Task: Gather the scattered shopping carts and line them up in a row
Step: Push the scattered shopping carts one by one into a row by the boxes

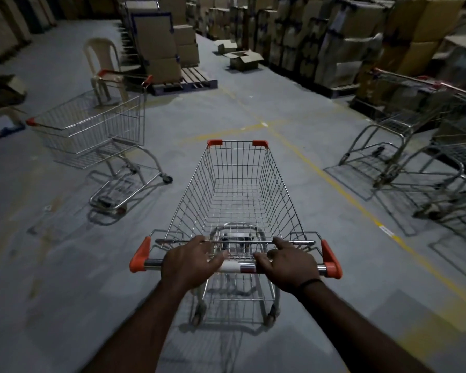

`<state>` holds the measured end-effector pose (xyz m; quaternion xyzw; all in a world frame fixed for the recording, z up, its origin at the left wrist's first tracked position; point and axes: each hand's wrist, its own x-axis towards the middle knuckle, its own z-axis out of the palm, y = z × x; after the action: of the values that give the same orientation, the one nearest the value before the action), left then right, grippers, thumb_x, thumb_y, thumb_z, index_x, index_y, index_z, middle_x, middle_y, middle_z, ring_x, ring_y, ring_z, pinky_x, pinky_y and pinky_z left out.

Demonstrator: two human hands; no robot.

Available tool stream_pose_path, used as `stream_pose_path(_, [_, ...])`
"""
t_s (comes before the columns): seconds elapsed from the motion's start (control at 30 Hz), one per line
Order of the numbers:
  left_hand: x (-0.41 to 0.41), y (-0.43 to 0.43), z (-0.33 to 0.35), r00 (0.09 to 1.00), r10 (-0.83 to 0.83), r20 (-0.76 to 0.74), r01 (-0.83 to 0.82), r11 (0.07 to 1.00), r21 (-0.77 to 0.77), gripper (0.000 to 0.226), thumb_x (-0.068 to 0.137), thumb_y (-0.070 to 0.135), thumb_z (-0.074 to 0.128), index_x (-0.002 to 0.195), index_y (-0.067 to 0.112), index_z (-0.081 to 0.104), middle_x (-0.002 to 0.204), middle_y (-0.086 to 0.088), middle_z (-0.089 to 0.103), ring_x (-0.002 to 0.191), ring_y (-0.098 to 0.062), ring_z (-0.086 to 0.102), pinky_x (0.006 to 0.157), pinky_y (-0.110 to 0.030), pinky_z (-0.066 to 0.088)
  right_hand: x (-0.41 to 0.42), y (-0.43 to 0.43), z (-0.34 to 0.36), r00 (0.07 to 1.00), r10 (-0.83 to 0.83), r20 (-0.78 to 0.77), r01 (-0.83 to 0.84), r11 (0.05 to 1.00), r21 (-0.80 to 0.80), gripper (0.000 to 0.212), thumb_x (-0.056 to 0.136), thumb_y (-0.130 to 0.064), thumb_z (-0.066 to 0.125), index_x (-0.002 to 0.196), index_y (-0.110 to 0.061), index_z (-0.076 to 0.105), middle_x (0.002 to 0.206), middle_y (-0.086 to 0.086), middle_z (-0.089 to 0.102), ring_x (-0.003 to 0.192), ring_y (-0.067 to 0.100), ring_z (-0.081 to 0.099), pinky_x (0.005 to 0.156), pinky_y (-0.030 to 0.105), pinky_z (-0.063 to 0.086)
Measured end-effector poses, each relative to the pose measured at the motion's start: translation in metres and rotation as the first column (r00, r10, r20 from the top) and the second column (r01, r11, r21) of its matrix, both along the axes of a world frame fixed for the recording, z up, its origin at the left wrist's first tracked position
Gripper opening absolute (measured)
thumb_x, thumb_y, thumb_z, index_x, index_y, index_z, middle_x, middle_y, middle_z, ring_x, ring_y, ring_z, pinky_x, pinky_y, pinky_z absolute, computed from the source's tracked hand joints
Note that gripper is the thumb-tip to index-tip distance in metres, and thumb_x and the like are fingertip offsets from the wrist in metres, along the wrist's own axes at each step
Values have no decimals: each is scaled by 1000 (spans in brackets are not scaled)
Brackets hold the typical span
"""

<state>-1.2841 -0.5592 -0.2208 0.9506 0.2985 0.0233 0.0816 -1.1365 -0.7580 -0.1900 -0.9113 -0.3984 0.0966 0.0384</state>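
Closest to the camera, two bare forearms reach forward to the handle (237,266) of the near cart (237,189). The left hand (187,262) and the right hand (289,265) sit side by side on the middle of the bar, between its orange end caps. The fingers (197,242) of both hands are curled over the bar and grip it, with each thumb lying along the bar towards the other. A dark band (310,282) circles the right wrist. The wire basket of this cart points straight away from the person and holds nothing. The cart stands on the grey concrete floor (65,278), just left of a yellow painted line (334,181) that runs diagonally.

Further out on the left, well apart from the near cart, a second cart (92,130) stands turned at an angle. On the right, beyond the yellow line, two more carts (414,146) stand close together against the stacked goods; whether they are nested I cannot tell.

Behind the left cart is a pale plastic chair (102,63), and beside it a pallet (191,79) loaded with cardboard boxes. An open carton (244,59) lies on the floor further back, and tall stacks of boxes (334,36) line the right side
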Motion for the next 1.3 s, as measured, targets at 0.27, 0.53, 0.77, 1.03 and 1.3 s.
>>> stream_pose_path(0.27, [83,29,5,999,-17,-42,17,1000,-13,81,85,85,25,132,32,63,149,15,48,125,-20,58,96,-37,46,81,27,-10,999,-41,13,40,999,26,73,94,-73,20,136,-26,56,157,-2,39,141,18,39,99,40,47])
stream_pose_path(0.53, [166,110,1,995,-96,6,96,995,26,82,84,87,22,124,30,67,130,16,58,110,-19,64,84,-36,48,157,97,-14,991,-106,-85,104,994,-34,81,91,-77,20,151,-26,35,160,1,31,149,25,20,109,52,35])
stream_pose_path(0.77, [252,201,-1,978,-209,24,209,978,14,82,83,86,21,122,30,65,124,15,59,106,-20,65,82,-37,49,230,174,-10,964,-204,-169,198,979,-51,88,86,-83,26,151,-25,36,156,2,37,145,23,28,110,51,37])
stream_pose_path(1.03, [345,289,-7,946,-324,23,324,946,13,85,79,88,16,117,28,62,123,10,59,104,-23,66,84,-39,50,292,246,-6,932,-321,-168,318,947,-40,98,79,-88,22,150,-23,37,155,4,39,144,23,30,110,48,38])
stream_pose_path(1.3, [434,350,-5,910,-412,39,413,911,5,85,78,88,17,121,31,61,124,14,59,107,-20,65,84,-38,49,358,299,-10,897,-408,-168,410,912,-23,103,73,-90,15,145,-23,43,148,2,44,138,22,35,105,46,40])
